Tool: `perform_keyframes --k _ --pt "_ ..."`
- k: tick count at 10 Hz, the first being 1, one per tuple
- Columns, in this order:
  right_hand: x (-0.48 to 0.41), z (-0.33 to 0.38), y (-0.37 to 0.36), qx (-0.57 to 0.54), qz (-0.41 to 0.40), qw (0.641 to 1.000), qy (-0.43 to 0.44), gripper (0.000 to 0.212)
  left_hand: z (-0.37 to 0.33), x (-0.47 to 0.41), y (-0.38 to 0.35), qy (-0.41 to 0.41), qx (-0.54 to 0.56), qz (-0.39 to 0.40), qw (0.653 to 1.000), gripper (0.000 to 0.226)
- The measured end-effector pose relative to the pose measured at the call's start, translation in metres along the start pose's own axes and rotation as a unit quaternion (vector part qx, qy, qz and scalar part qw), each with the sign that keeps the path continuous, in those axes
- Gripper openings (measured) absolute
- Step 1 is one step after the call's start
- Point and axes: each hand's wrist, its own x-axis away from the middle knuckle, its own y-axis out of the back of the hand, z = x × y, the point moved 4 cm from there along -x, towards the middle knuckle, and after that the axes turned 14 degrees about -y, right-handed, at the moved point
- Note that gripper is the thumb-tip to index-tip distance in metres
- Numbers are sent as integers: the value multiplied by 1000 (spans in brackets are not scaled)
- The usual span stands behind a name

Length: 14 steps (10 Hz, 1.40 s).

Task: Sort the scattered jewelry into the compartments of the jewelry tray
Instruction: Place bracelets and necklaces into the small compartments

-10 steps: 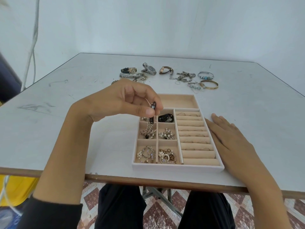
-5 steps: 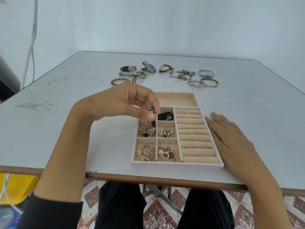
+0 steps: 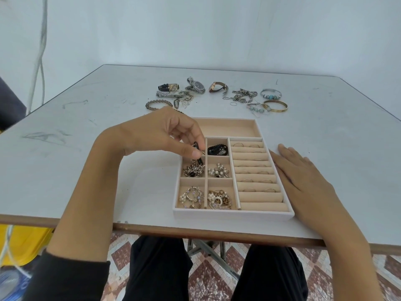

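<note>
Filling tray [image 3: 234,212]: small compartments mostly stocked; left hand [image 3: 165,133] pinches chain [image 3: 198,161]; right hand [image 3: 303,181] flat; watches [image 3: 196,85], bracelets [image 3: 275,105] unsorted on bench [image 3: 108,170].

Soft, even daylight falls bright on the pale wall [image 3: 217,29] and the white desk [image 3: 76,170], with no hard glare. Only a faint, fuzzy shadow lies on the desk under the left hand [image 3: 160,133]. The middle is sharp. The wide lens bows the desk's side edges, and the lower left corner, below its front edge, is blurred.
</note>
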Motion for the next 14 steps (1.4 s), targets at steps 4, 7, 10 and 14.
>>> perform_keyframes --k 4,7,10,14 --pt "0 -1 -1 10 -3 1000 3 60 3 1 -3 -19 -18 38 999 17" --pt "0 -1 0 8 -3 1000 2 63 5 5 -5 -4 -26 78 997 20" --pt "1 0 0 -2 -2 1000 0 63 6 5 -1 11 -38 69 997 20" --pt "0 -1 0 0 -2 1000 -1 63 5 1 -3 6 -56 58 997 14"
